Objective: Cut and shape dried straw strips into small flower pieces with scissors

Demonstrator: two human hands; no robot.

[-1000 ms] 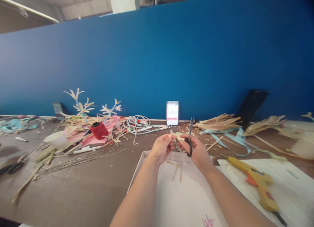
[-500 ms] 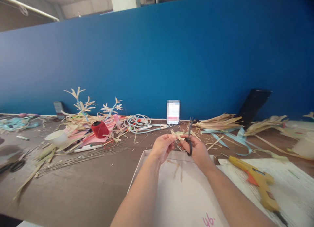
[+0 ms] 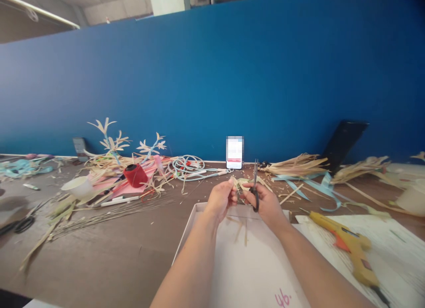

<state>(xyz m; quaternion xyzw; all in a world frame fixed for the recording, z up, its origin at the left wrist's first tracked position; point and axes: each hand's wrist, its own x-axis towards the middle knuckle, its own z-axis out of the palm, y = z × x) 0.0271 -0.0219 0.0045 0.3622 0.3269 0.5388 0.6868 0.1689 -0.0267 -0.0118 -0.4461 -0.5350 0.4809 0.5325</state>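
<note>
Black scissors (image 3: 255, 180), tips straight up, in clenched right hand (image 3: 268, 207); straw strip (image 3: 237, 184) in pinch of left hand (image 3: 220, 200).

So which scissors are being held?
The black scissors in the right hand, blades pointing up, beside the left hand pinching a pale strip. The other scissors lie flat, far left on the table.

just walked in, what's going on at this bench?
A person's right hand holds black scissors, blades up, beside a small straw piece pinched in the left hand, both above a white tray. A yellow glue gun lies to the right; straw scraps litter the table.
</note>
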